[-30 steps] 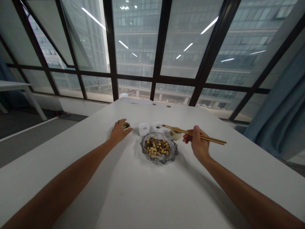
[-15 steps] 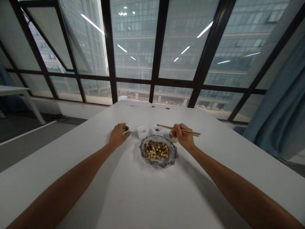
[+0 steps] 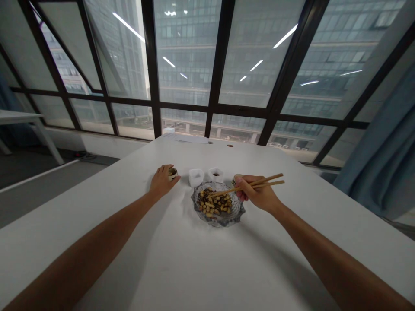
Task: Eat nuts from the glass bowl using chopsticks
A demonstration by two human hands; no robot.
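Observation:
My right hand [image 3: 257, 192] grips a pair of wooden chopsticks [image 3: 267, 182], their tips down among the peanuts and dark seeds [image 3: 210, 206] in a clear scalloped glass bowl [image 3: 233, 219]. Around a small patterned cup [image 3: 173, 173] my left hand [image 3: 163, 180] is wrapped, left of the bowl, with the cup standing on the table. Behind the bowl are two small white dishes: the left dish [image 3: 196, 177] shows nothing distinct inside, while the right dish [image 3: 215, 174] has a few dark bits. Another patterned cup [image 3: 237, 178] is partly hidden behind my right hand.
Everything stands on a white table [image 3: 181, 268]. Papers [image 3: 188, 138] and a small round brown spot [image 3: 230, 145] are near its far edge, before the windows. A blue curtain [image 3: 382, 147] hangs at the right; another white table [image 3: 19, 115] is at the left.
My right hand has tilted the chopsticks, bringing their tips from above the right white dish down into the bowl. My left hand stays at the cup. The view shifts slightly.

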